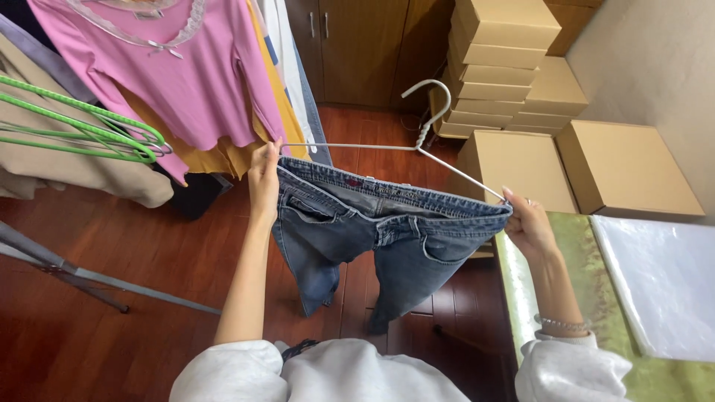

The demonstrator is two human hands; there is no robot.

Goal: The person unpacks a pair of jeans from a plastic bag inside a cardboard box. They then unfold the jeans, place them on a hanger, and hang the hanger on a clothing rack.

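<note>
A pair of blue jeans (372, 234) hangs stretched out by its waistband in front of me, legs dangling over the floor. My left hand (263, 179) grips the left end of the waistband together with the left tip of a white wire hanger (417, 141). At the right end, my right hand (527, 223) pinches the waistband and the hanger's other tip. The hanger's hook points up and away, above the jeans.
A pink top (186, 67) and yellow garment hang on a rack at upper left, beside green hangers (97, 130) and the rack's metal legs (74, 275). Cardboard boxes (521, 97) are stacked at back right. A green-covered table (588, 298) with a clear plastic sheet (663, 283) stands at right.
</note>
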